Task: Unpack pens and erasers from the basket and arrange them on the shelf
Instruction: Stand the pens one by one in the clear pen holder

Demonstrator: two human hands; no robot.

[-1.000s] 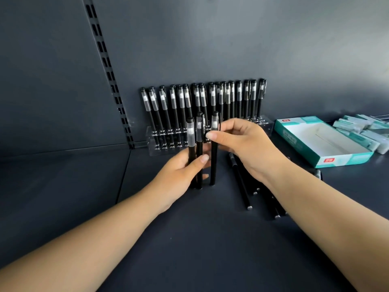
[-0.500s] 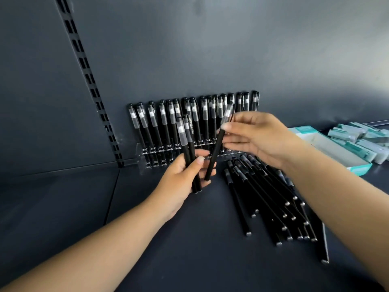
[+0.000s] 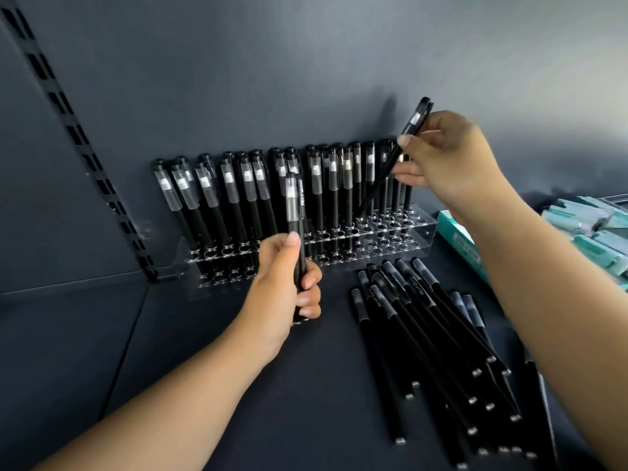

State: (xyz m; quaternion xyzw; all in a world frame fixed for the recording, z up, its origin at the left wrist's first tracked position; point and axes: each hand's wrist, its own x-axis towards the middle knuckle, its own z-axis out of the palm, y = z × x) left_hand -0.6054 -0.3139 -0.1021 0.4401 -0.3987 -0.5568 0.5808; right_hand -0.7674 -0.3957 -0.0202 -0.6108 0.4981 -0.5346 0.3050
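Observation:
A clear acrylic pen rack stands against the back wall with several black pens upright in it. My left hand grips two black pens upright in front of the rack. My right hand pinches a single black pen, tilted, its lower tip at a hole near the rack's right end. Several loose black pens lie in a pile on the dark shelf to the right of my left hand.
A teal and white box sits right of the rack, partly hidden by my right forearm. Several teal-wrapped erasers lie at the far right. A slotted upright runs down the back wall on the left.
My right hand carried one pen up and to the right, from beside my left hand to the rack's right end. My left hand kept its pens upright and now holds two.

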